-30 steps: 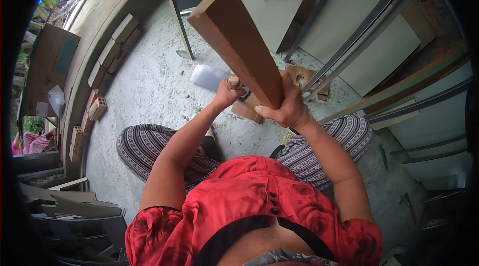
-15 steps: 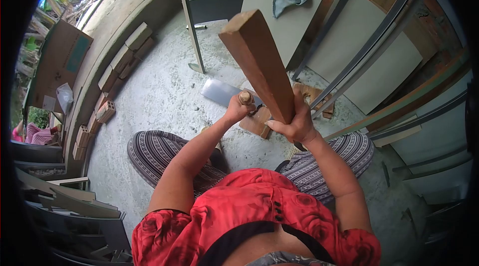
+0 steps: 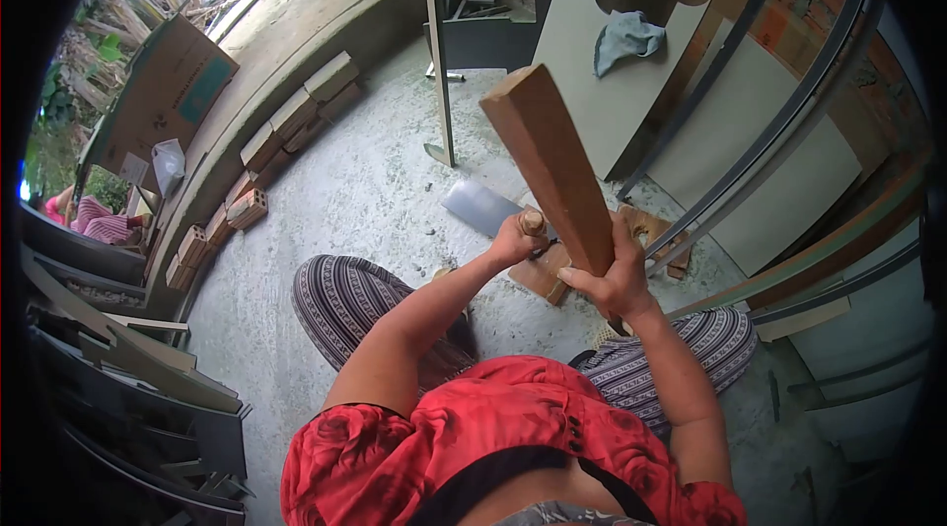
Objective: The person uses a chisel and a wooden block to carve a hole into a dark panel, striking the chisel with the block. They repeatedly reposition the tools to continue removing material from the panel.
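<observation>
Hands (image 3: 518,242): two; wooden bar (image 3: 552,166): one; blade (image 3: 480,207): one; cloth (image 3: 629,41): one.

The beam (image 3: 557,176) I hold is matt wood, fairly smooth along its sides. Left of the beam, my blade (image 3: 481,207) is smooth metal with a dull sheen, its handle (image 3: 533,221) wooden. The floor (image 3: 380,166) under the beam is rough concrete; to the beam's right, the rag (image 3: 628,41) is matt cloth.

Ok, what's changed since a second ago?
The view shifted: the whole scene, hands included, slid right and down in the picture. Nothing was taken up or let go. The right hand keeps its grip on the wooden bar, the left hand on the wooden handle; the cloth stays on the panel.
</observation>
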The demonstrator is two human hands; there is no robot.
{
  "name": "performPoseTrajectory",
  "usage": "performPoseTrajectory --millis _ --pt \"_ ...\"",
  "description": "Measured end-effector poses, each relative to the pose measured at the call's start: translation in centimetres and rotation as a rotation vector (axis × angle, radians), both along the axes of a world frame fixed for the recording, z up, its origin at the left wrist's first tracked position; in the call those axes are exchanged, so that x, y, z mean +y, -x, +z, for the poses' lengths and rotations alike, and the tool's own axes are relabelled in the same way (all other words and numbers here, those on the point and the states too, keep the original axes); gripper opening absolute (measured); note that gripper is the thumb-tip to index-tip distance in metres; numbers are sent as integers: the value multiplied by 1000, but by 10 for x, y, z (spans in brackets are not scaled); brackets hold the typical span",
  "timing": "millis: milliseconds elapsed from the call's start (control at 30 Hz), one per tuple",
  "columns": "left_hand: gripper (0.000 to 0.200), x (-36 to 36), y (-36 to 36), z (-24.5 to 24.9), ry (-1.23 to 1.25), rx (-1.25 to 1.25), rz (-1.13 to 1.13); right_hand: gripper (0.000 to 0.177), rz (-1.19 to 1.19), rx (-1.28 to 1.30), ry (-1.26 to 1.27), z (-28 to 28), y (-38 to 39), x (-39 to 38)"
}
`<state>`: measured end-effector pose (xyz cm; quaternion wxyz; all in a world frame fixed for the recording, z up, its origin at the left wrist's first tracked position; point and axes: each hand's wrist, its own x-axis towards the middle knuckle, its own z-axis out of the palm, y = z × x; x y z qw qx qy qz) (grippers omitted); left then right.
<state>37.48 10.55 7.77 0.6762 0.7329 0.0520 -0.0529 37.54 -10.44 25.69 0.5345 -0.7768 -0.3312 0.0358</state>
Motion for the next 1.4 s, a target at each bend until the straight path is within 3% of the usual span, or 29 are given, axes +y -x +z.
performPoseTrajectory --millis 67,133,200,333,433,533,600,667,767,833,967,1033,1067,1133,1167,1200,1233,1300,1400 --pt "36 -2 2 8 -22 51 -3 67 16 77 -166 -4 2 1" --pt "31 -8 7 24 87 -65 61 69 -23 76 -50 -15 -3 0" --pt "26 -10 8 25 156 -34 60 70 -3 72 679 -35 -13 1" --pt "26 -8 8 21 80 -11 78 69 -5 226 443 -31 -11 -3" --pt "22 -8 5 19 224 -29 47 66 -31 252 387 -34 -12 -8" --pt "20 -2 3 3 118 -95 104 66 -78 236 334 -30 -14 -11" --pt "16 -2 14 23 -62 -31 86 67 -91 235 328 -29 -15 -12" --pt "17 -2 14 17 -41 -66 107 68 -94 238 320 -27 -14 -12" --pt "21 -1 12 23 61 3 128 68 -89 165 254 -15 -10 -8" --pt "20 -5 13 23 -11 0 144 71 -68 70 -37 1 -1 -4" --pt "22 -3 12 15 29 -17 88 68 -20 -9 -60 1 2 -3" --pt "29 -10 18 48 38 8 124 72 1 35 496 -15 -3 -5" --pt "34 -4 11 10 -60 -3 207 72 -1 31 494 -18 -5 -6" --pt "32 -4 8 7 -231 -163 181 68 54 64 588 -21 -6 -7" --pt "32 -6 9 17 -226 -164 187 68 50 103 506 -15 -4 -7" --pt "32 -9 14 38 -84 -97 142 68 57 106 512 -10 -1 -7" --pt "32 -11 17 49 55 -28 96 69 33 138 350 -5 1 -7" --pt "31 -2 11 23 16 7 84 71 -7 160 64 6 4 -6" --pt "27 -5 14 10 18 29 90 74 -18 39 -30 3 2 -9"
